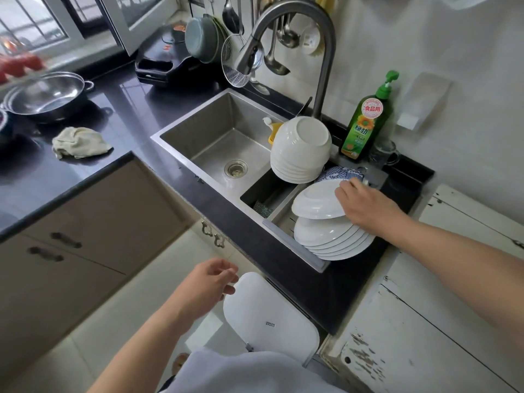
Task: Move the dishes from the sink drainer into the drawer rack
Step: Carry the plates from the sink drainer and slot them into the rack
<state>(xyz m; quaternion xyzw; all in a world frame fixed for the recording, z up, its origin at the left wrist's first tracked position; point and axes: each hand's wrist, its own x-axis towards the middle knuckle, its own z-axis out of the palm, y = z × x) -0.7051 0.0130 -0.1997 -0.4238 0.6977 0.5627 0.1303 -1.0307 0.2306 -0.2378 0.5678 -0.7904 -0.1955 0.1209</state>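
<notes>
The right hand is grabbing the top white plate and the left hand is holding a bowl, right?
Not quite. In the head view the left hand holds nothing; it hangs loosely curled above the floor. The right hand is indeed on the top white plate in the drainer.

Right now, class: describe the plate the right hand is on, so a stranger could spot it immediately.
Find the steel sink; in its right-hand drainer a row of white plates leans together. The top plate lies upside down above that row, with the right hand on its rim. Unlike its neighbours, it is lifted clear and tilted.
</notes>
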